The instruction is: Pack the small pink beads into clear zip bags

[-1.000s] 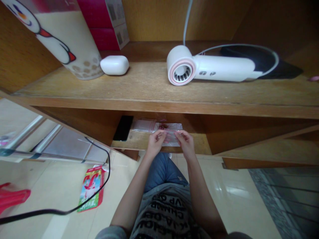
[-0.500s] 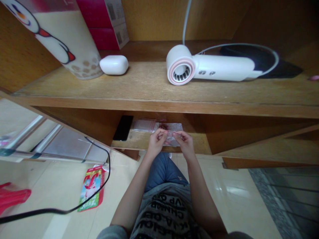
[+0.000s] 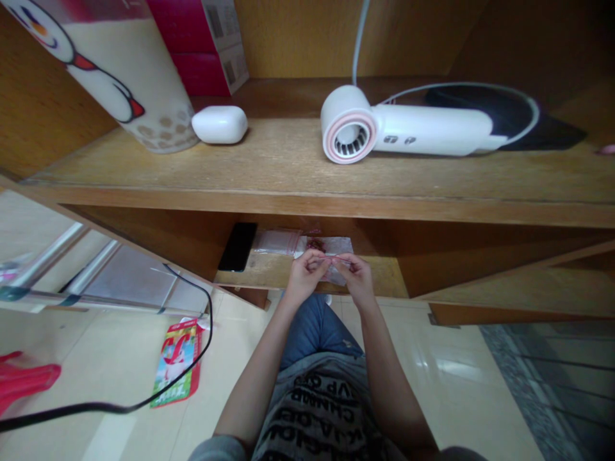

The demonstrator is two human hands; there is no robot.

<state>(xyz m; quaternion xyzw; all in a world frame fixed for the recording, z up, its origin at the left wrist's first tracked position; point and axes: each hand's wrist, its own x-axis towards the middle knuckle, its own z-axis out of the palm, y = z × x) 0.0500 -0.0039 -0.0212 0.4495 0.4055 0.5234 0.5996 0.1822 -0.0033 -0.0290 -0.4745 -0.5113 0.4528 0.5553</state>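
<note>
On the lower shelf, my left hand point(image 3: 305, 272) and my right hand point(image 3: 354, 272) meet, thumbs and fingertips pinched together. Between them they grip a small clear zip bag point(image 3: 334, 276) by its pinkish upper edge; the fingers cover much of it. Just beyond the fingertips, a small heap of dark reddish bits point(image 3: 316, 244) rests on a whitish, crinkled sheet point(image 3: 342, 244). Flat clear zip bags point(image 3: 277, 241) with red lines lie left of the sheet. Further left is a black phone point(image 3: 237, 247).
The upper shelf point(image 3: 278, 173) overhangs my hands. On it stand a milk-tea cup point(image 3: 139, 77), a white earbud case point(image 3: 220, 125), magenta boxes point(image 3: 202, 73) and a white handheld dryer or fan point(image 3: 427, 130). A black cable point(image 3: 144, 400) and a colourful packet point(image 3: 177, 362) are at lower left.
My fingertips have drawn closer together along the bag's upper edge, and my left hand has turned slightly. The items on both shelves have stayed put.
</note>
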